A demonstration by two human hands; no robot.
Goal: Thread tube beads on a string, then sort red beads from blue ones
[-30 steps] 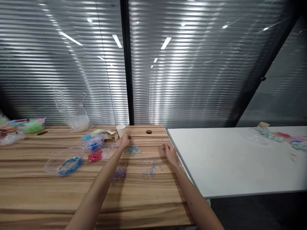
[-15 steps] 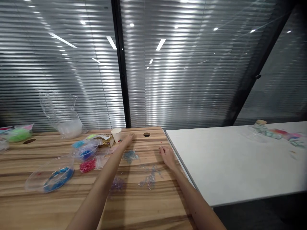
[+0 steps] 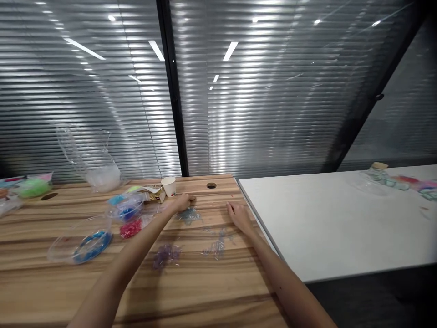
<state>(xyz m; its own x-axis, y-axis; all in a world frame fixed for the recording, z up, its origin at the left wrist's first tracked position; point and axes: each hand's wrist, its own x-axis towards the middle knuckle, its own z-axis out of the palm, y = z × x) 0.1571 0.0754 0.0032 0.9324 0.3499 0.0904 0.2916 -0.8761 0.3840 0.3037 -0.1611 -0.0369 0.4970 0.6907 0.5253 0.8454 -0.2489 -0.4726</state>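
Note:
My left hand (image 3: 183,203) is low over the wooden table, at the far edge of a pile of small grey-blue pieces (image 3: 190,216). Its fingers look drawn together, and whatever may be in them is hidden. To its right, my right hand (image 3: 239,216) rests near the table's right side with fingers curled in. Anything inside that hand is too small to make out. Between my forearms lie scattered pale, thin tube-like pieces (image 3: 216,248) and a loose pile of purple ones (image 3: 165,256).
A paper cup (image 3: 169,187) stands behind my left hand. Left of my arm are a bag of red pieces (image 3: 130,228), a clear lidded container (image 3: 127,207) and a clear dish with a blue ring (image 3: 92,247). A white table (image 3: 327,223) adjoins on the right.
My left hand has come back slightly toward me, closer to the grey-blue pile. Its forearm has swung left, uncovering more purple pieces. My right hand stays nearly in place; the view has shifted a little.

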